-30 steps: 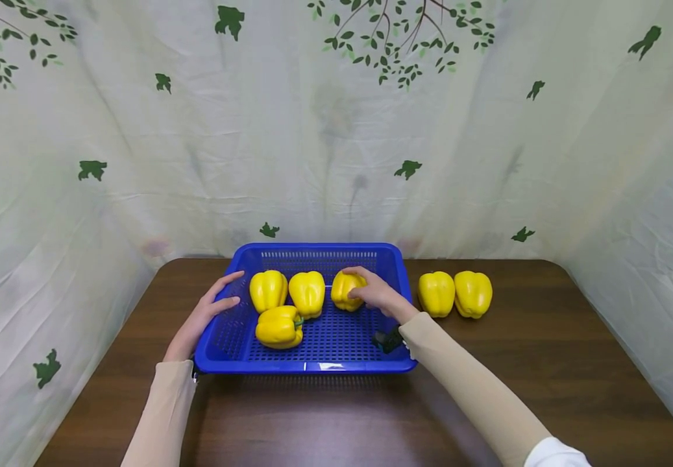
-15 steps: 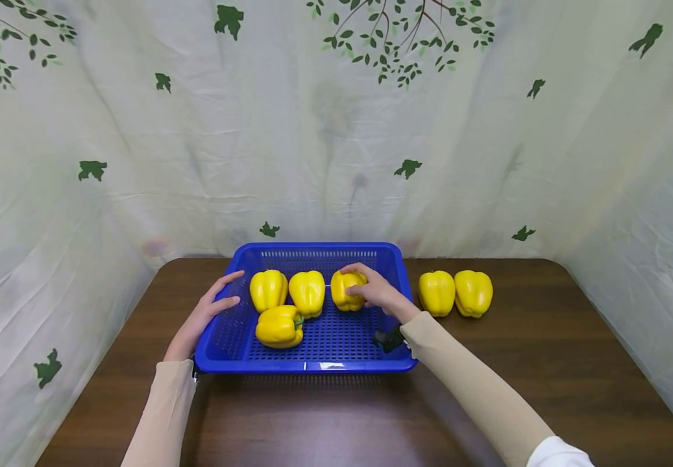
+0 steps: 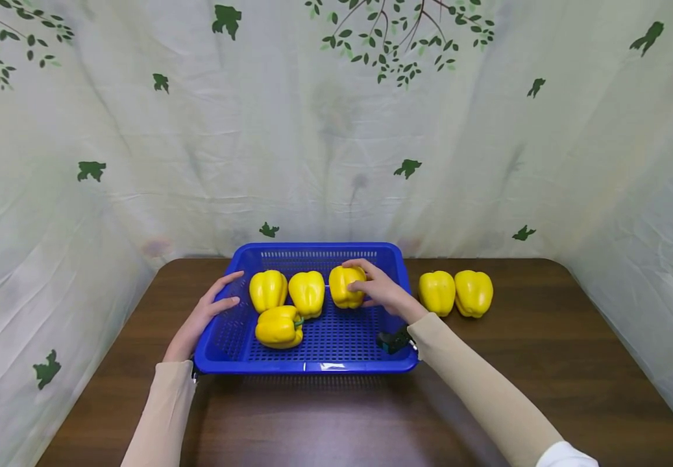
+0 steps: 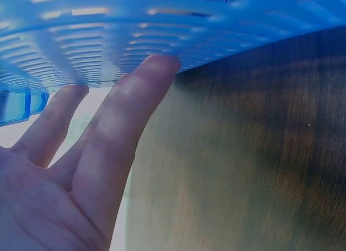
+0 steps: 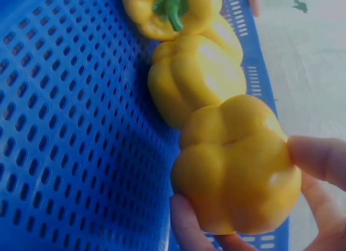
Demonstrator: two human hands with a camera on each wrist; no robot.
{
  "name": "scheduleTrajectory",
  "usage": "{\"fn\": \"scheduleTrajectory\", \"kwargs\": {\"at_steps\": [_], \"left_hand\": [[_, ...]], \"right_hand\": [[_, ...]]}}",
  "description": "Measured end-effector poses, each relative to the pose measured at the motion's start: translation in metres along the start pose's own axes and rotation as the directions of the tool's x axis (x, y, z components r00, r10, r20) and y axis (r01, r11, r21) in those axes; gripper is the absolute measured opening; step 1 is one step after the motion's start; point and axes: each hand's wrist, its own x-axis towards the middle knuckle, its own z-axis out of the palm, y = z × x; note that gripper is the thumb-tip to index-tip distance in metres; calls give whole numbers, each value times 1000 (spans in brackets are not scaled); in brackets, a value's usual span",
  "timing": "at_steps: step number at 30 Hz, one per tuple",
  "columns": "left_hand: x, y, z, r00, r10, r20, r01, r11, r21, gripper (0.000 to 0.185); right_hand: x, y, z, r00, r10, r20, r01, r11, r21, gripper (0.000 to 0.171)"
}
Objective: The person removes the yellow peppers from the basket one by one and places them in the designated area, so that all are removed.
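A blue slotted basket [image 3: 321, 366] sits mid-table with several yellow bell peppers in it. My right hand [image 3: 378, 288] grips the rightmost pepper [image 3: 344, 285] inside the basket; in the right wrist view thumb and fingers [image 5: 319, 156] clasp this pepper [image 5: 238, 167], its base turned toward the camera, beside another pepper [image 5: 197, 80]. My left hand [image 3: 204, 312] rests flat with straight fingers against the basket's left wall; the left wrist view shows the fingers [image 4: 130, 118] touching the basket [image 4: 135, 34]. A pepper with a green stem [image 3: 279, 326] lies on its side near the front.
Two more yellow peppers [image 3: 436, 292] [image 3: 473, 292] stand on the brown wooden table [image 3: 546, 363] right of the basket. A leaf-printed cloth [image 3: 336, 130] closes off the back and both sides.
My right hand has shifted the gripped pepper slightly up and toward the basket's back. The left hand and the other peppers have not moved.
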Motion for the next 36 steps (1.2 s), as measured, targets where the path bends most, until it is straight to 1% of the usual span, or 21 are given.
{"fn": "scheduleTrajectory", "kwargs": {"at_steps": [7,14,21,28,36], "left_hand": [[0,1,-1,1000,21,21,-20,998,-59,56],[0,2,0,1000,18,14,-17,999,-35,56],[-1,2,0,1000,21,15,-20,999,-27,56],[0,1,-1,1000,15,12,-15,1000,-14,56],[0,2,0,1000,8,5,-8,1000,1,56]], "right_hand": [[-2,-1,0,1000,-18,1,18,999,37,46],[-8,-5,-3,999,-41,-5,41,998,54,49],[-16,-9,-11,998,-68,-9,69,996,49,49],[-21,-9,-20,994,-105,11,104,993,54,50],[-28,-13,-28,994,-109,14,108,993,54,51]]}}
